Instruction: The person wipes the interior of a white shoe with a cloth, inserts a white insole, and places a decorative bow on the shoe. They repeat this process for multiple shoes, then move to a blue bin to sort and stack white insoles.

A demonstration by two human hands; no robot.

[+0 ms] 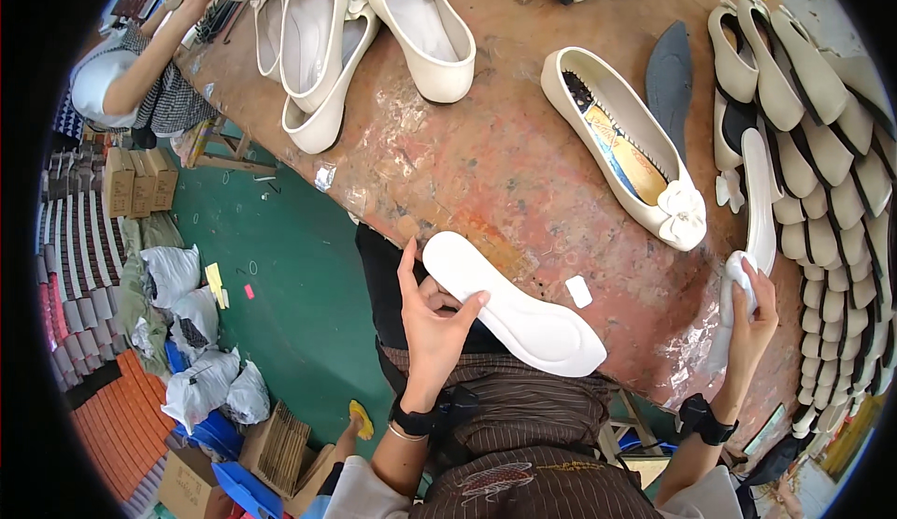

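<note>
My left hand (432, 318) pinches the edge of a white insole (519, 313) between thumb and fingers, over the table's near edge. At the right, my right hand (755, 309) has its fingers closed round a soft white wad (736, 281), perhaps cloth. That wad touches the lower end of a second white insole (759, 192), which lies beside the stacked shoes. Beyond my hands lies a cream flat shoe (612, 136) with a flower on its toe and a patterned inside. A dark grey insole (668, 80) rests next to it.
Several cream shoes (420, 38) stand at the far left of the worn table (505, 159). Rows of stacked cream shoes (832, 229) line the right edge. A small white sticker (578, 291) lies near the held insole. A co-worker's arm (154, 61) reaches in at upper left. Bags (201, 383) sit on the green floor.
</note>
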